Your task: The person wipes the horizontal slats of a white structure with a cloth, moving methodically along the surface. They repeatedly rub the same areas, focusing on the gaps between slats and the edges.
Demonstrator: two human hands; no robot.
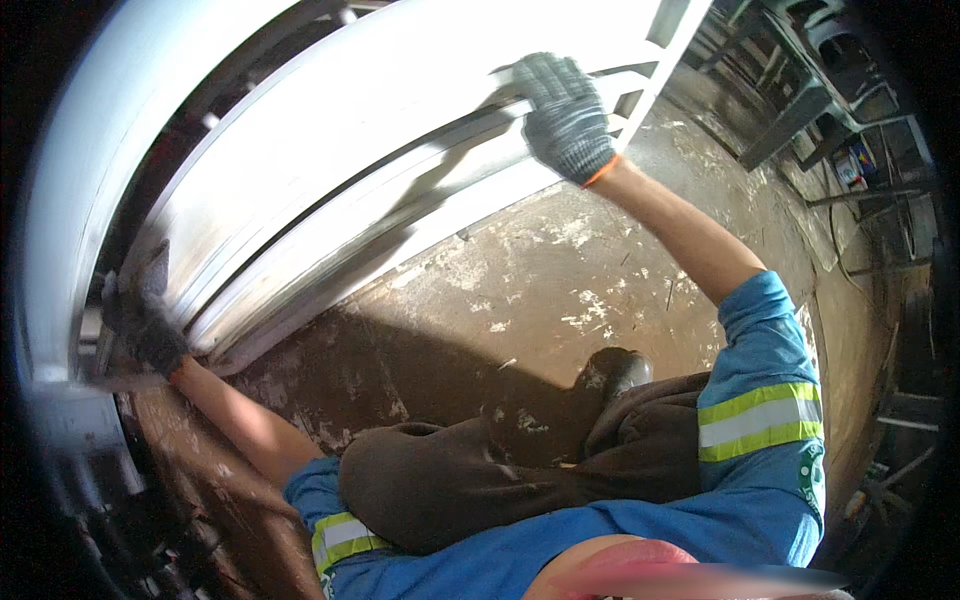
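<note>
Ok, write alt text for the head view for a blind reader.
The person's gloved left hand is at the left end of a large white panelled piece, the gloved right hand toward its right end. Also visible: blue sleeves with reflective bands, a scuffed floor.

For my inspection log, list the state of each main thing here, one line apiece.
Left hand: gloved, at the panel's lower-left end, blurred.
Right hand: gloved, over the panel, grip unclear.
White panel: brightly lit, partly shadowed.
Floor: marked with white patches, partly shaded.
Right sleeve: forearm left bare.
</note>
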